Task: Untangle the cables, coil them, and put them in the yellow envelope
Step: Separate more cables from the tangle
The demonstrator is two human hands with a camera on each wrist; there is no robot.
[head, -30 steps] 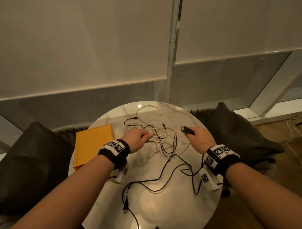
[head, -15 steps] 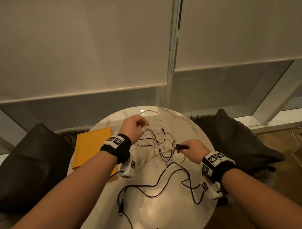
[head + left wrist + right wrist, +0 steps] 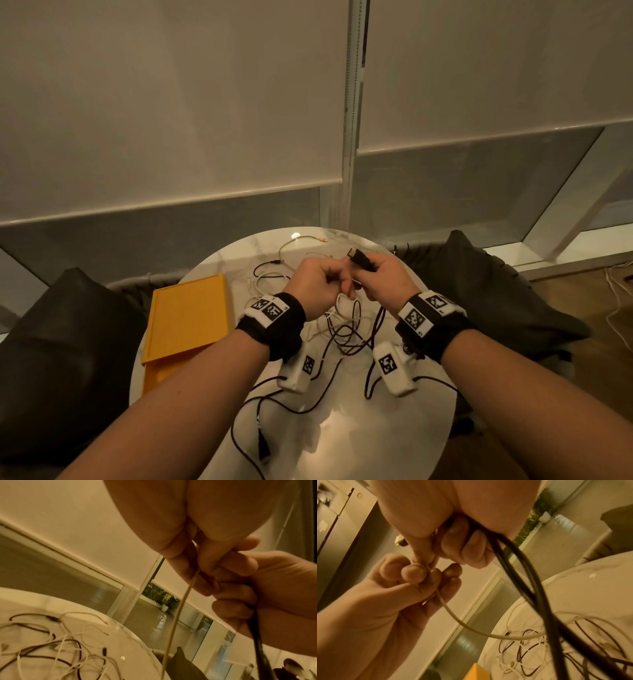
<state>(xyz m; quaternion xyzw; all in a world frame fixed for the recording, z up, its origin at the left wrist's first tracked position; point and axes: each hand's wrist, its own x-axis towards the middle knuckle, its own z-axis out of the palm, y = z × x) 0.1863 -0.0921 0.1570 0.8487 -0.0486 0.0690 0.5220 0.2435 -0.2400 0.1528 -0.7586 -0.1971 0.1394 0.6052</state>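
Observation:
A tangle of black and white cables [image 3: 346, 325] lies on the round white table [image 3: 376, 445]. My right hand [image 3: 383, 277] grips a thick black cable [image 3: 522, 566] just behind its USB plug [image 3: 359, 258], raised above the tangle. My left hand [image 3: 318, 284] is right beside it and pinches a thin white cable [image 3: 180, 608], which hangs down to the table. The two hands nearly touch. The yellow envelope [image 3: 186, 315] lies flat at the table's left edge.
Dark cushioned seats [image 3: 61, 359] flank the table on both sides [image 3: 496, 291]. A window with lowered blinds [image 3: 171, 102] stands behind. Loose black cable [image 3: 291, 407] runs across the table's near half. Another white cable lies on the wooden floor [image 3: 616, 301] at the right.
My left hand came back from the far side of the tangle and pinched the white cable. My right hand lifted the black plug up and toward the left hand.

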